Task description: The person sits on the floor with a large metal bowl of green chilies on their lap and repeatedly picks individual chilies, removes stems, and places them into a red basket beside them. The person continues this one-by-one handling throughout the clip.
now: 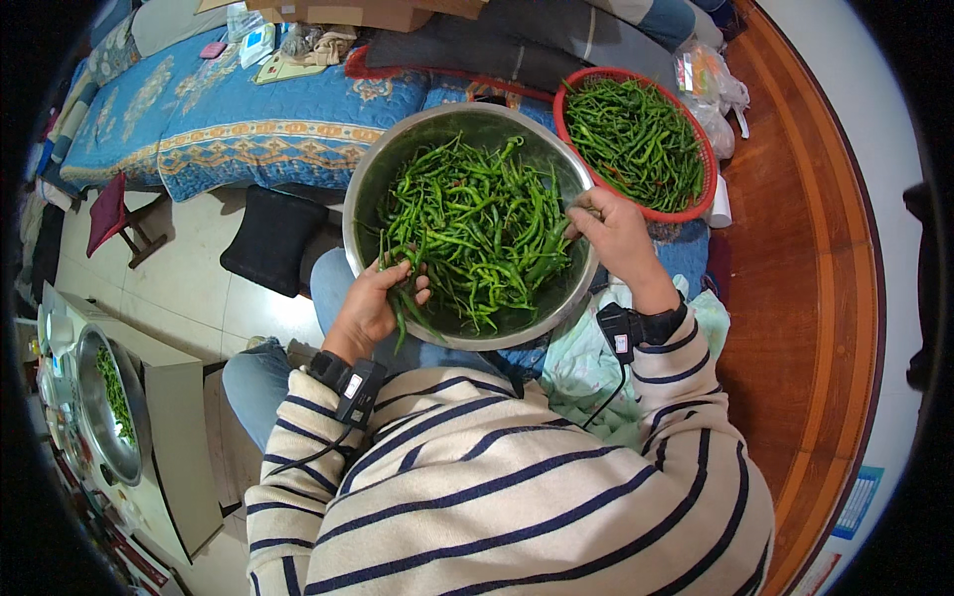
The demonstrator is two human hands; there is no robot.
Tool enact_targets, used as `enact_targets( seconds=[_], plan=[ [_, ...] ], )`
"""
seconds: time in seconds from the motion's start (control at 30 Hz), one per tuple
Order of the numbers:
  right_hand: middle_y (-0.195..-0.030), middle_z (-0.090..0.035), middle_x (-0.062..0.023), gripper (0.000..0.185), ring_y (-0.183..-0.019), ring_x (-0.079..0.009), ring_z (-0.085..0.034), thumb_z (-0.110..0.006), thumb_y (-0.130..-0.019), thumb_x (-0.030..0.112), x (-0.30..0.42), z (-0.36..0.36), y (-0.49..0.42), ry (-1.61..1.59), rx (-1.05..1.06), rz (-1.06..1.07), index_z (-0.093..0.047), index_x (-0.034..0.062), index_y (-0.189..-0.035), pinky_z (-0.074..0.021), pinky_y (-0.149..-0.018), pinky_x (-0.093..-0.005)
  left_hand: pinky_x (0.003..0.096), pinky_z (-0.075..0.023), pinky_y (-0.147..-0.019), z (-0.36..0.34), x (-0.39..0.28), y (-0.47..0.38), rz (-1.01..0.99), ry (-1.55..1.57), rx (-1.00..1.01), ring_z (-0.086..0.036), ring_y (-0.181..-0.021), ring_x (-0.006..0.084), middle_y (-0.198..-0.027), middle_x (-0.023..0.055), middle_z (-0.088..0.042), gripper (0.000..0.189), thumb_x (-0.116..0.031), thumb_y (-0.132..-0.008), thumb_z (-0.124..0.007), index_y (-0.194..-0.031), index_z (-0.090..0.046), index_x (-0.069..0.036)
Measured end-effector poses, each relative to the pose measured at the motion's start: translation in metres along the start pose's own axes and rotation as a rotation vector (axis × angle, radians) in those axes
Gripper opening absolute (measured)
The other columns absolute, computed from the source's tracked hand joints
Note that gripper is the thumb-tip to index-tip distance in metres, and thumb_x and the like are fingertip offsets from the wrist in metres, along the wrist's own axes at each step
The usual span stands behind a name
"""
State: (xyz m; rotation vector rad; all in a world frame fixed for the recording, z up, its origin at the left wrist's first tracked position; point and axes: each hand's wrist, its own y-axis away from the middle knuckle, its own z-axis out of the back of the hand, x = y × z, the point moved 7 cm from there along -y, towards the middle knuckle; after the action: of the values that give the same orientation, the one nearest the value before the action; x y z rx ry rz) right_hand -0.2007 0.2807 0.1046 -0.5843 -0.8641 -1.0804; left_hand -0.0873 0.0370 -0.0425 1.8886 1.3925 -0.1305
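A wide stainless steel bowl rests over my lap, holding a heap of slender green chili peppers. My left hand is at the bowl's lower left rim, its thumb and fingers closed around several green chilies; some of them hang down below the fingers. At the right rim is my right hand, thumb and fingertips pinched together. A larger-looking green chili runs down from these fingertips into the bowl; the exact grip is partly hidden by the fingers.
Beyond the bowl's right side, a red plastic basket full of green chilies sits on the blue patterned sofa cover. A black stool and a maroon folding stool stand left. Another metal bowl with chilies is on a side table.
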Motion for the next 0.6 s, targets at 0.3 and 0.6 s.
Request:
enact_targets(
  seconds=[0.3,0.6],
  plan=[
    [-0.072,-0.058,-0.0059,0.025,-0.063,-0.0105,-0.055,-0.050,-0.086,0.009,0.033,0.004,-0.030,-0.393,-0.034,0.047,-0.048,-0.0069,-0.105,-0.0435,-0.055,-0.0228,0.0353,-0.0554,-0.067,0.000,-0.001,0.002,-0.012,0.016,0.004,-0.061,-0.080,0.0216,-0.093,0.0108,-0.057,0.022,-0.008,-0.086,-0.051,-0.108,-0.048,-0.006],
    [-0.079,-0.062,-0.0092,0.027,-0.064,-0.0137,-0.059,-0.050,-0.083,0.011,-0.038,-0.070,-0.029,-0.056,0.130,-0.168,-0.052,-0.0039,-0.106,-0.0460,-0.053,-0.0245,0.0346,-0.0547,-0.069,0.001,-0.002,0.004,-0.031,0.027,0.009,-0.060,-0.083,0.0223,-0.095,0.0104,-0.055,0.021,-0.007,-0.087,-0.050,-0.108,-0.047,-0.006]
  ],
)
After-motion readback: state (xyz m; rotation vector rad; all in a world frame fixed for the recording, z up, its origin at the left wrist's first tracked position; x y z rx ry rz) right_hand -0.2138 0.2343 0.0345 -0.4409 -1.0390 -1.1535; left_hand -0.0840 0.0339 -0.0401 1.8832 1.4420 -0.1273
